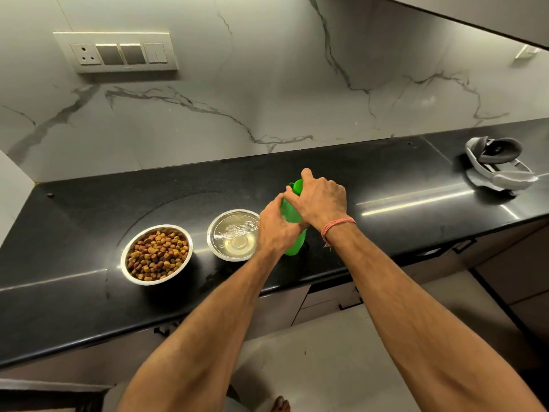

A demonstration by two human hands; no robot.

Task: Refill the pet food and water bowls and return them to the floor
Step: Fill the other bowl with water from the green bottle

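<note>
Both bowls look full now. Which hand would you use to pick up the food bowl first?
Probably the left hand. The food bowl sits furthest left on the counter, beyond the water bowl, on that hand's side. The right hand is on top of the green bottle and would have to cross over.

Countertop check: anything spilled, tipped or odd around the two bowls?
Nothing stands out. Food bowl and water bowl sit upright, no spill visible. Both hands, left and right, grip the upright green bottle.
</note>
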